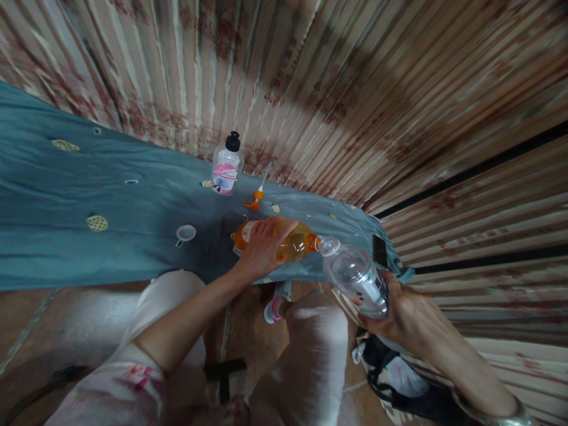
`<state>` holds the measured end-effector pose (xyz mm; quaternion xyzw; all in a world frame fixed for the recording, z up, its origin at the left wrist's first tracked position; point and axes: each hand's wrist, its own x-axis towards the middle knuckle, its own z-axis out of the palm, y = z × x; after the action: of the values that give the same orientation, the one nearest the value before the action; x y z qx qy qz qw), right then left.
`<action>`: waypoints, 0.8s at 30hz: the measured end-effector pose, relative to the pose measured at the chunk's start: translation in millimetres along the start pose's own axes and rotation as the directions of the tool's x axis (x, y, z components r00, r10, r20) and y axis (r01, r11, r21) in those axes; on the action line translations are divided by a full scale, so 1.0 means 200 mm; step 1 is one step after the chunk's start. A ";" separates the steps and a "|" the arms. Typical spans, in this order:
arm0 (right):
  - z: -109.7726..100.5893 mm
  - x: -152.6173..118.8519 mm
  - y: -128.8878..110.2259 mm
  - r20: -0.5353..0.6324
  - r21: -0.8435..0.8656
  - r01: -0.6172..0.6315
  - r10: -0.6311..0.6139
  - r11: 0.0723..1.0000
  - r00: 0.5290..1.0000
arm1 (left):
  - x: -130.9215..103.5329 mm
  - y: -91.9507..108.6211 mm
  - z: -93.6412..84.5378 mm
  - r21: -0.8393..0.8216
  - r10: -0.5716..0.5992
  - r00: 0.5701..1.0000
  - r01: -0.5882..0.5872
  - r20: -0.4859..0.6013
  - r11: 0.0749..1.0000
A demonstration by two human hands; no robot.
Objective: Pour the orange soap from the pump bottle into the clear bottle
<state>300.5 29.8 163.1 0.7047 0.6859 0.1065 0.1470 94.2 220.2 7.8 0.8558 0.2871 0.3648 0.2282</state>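
The cloth at nine o'clock is teal with yellow pineapples, the curtain at twelve beige with reddish-brown florals, the squeeze bottle at ten pink-labelled and black-capped, the dispenser pump orange, the liquid-filled bottle amber, and the plastic bottle at four mostly colourless

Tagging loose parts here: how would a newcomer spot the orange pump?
Start with the blue-green cloth below the pleated curtain. Near its curtain edge is a black-capped bottle; just right of that, beyond the amber bottle in the left hand, lies the pump. Unlike the bottles beside it, it is only an orange head with a thin pale tube.
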 end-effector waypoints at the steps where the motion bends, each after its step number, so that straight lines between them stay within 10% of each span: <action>1: 0.00 0.00 0.00 0.007 0.001 -0.002 0.002 1.000 1.000 | 0.00 0.00 0.00 0.000 0.004 1.000 -0.004 -0.003 1.000; 24: 0.00 0.00 0.00 -0.018 -0.003 0.019 -0.019 1.000 1.000 | 0.01 0.01 -0.01 0.021 -0.007 1.000 0.007 0.009 1.000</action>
<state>301.6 30.7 162.9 0.6971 0.6936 0.1123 0.1428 93.5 219.7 11.5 0.8588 0.2927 0.3572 0.2216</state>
